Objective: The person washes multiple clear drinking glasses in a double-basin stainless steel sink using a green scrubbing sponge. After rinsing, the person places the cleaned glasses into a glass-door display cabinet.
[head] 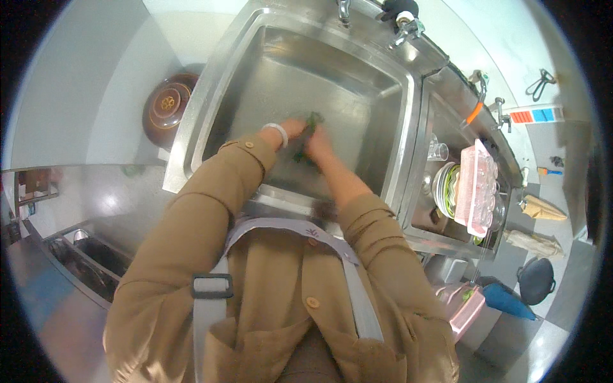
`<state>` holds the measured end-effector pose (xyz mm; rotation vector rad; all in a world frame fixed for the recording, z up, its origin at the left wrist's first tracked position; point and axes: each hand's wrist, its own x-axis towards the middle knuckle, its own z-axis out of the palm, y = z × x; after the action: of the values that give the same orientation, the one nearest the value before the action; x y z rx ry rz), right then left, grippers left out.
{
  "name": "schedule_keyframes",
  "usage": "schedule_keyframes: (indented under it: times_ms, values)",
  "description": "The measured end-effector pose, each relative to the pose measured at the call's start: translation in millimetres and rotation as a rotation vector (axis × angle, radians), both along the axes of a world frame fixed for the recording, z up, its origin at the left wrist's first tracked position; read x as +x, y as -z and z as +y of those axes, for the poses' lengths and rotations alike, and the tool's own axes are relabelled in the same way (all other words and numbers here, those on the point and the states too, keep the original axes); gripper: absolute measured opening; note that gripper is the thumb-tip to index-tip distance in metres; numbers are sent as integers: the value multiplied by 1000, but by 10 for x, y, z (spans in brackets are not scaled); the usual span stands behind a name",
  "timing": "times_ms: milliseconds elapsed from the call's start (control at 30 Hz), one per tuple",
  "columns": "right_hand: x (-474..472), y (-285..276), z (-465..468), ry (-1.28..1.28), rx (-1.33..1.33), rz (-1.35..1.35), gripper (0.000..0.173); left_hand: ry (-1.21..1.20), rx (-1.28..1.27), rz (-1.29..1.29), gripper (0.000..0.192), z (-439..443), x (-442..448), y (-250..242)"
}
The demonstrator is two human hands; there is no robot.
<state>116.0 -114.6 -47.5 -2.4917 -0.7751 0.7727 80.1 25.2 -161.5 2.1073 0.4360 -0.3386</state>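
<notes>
Both of my hands are down in a large stainless steel sink [364, 95], close together over its lower middle. A small bunch of leafy greens [312, 122] is between them, with dark leaves poking out above and below. My left hand [293, 128], below a white band on the wrist, grips the greens from the left side. On the right, my right hand [318, 143] is closed on the same bunch. Blur hides the separate fingers. Whether water stands in the sink cannot be made out.
Metal taps [344, 13] rise at the sink's far rim. A second steel sink [436, 119] on the right holds stacked plates [445, 189], a glass [438, 151] and a pink plastic basket [467, 191] of clear glassware. A brown lidded pot [167, 110] stands left of the large sink.
</notes>
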Motion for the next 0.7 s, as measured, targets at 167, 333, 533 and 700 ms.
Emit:
schedule_keyframes:
  times_ms: [167, 333, 533, 700]
  values:
    - [216, -172, -302, 194, -47, 652, 45, -13, 206, 114, 29, -186, -69, -281]
    - [207, -438, -442, -23, -299, 806, 48, 150, -12, -99, 17, -53, -234, -901]
    - [7, -834, -529, -467, 125, 380, 44, 297, -100, -174, 11, 225, -290, -1766]
    - [-56, -1074, -538, -291, 173, 279, 30, 410, 95, -140, 34, 325, -379, -2125]
